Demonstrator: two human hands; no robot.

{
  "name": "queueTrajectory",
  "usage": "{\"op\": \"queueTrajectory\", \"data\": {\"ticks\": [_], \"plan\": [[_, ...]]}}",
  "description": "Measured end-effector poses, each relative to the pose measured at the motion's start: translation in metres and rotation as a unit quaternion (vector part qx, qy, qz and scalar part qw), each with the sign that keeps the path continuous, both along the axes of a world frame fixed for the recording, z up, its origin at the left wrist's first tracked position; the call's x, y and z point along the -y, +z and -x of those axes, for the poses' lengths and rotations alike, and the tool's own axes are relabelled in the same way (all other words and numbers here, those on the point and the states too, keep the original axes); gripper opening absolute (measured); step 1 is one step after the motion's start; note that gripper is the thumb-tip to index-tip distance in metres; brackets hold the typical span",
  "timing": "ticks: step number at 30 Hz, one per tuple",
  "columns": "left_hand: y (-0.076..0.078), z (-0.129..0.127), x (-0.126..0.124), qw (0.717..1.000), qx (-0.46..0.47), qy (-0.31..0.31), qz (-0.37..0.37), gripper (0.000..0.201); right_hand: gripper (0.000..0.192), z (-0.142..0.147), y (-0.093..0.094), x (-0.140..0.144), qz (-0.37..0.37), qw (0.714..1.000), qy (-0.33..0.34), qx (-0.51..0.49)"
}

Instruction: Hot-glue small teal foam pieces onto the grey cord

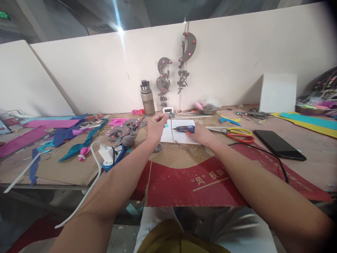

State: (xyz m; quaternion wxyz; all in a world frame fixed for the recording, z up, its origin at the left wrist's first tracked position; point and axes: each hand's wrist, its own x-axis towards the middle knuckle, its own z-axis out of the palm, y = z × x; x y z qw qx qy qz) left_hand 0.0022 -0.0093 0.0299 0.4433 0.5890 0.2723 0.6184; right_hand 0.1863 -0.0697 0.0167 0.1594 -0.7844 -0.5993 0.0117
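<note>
left hand [156, 127] raised over the white sheet [168, 138], fingertips pinched narrow on a small grey ornament [171, 114] with a thin cord [173, 131] hanging from it to the sheet. right hand [203, 134] resting on the sheet, wrapped around the blue glue gun [184, 129], nozzle pointing left. ornament judged light, soft, easily crushed; best pinched at the top. scissors [234, 134] just right; phone [279, 144] beyond.
</note>
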Motion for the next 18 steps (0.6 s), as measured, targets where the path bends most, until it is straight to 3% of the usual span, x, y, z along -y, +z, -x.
{"op": "queueTrajectory", "data": {"ticks": [3,8,13,18], "plan": [[-0.001,0.0,0.0,1.0,-0.004,-0.003,-0.005,0.02,0.02,-0.007,-0.001,-0.002,0.015,0.996,0.027,-0.088],[0.001,0.0,0.0,1.0,0.006,-0.008,0.004,0.018,0.019,-0.011,-0.003,-0.008,-0.004,0.989,0.001,-0.149],[0.001,0.002,-0.003,0.999,0.025,-0.01,0.019,0.016,0.027,-0.005,0.006,-0.002,-0.112,0.977,-0.025,-0.178],[-0.003,0.008,-0.012,0.996,0.057,-0.03,0.069,0.019,0.033,0.007,0.017,0.009,-0.226,0.943,0.063,-0.236]]}}
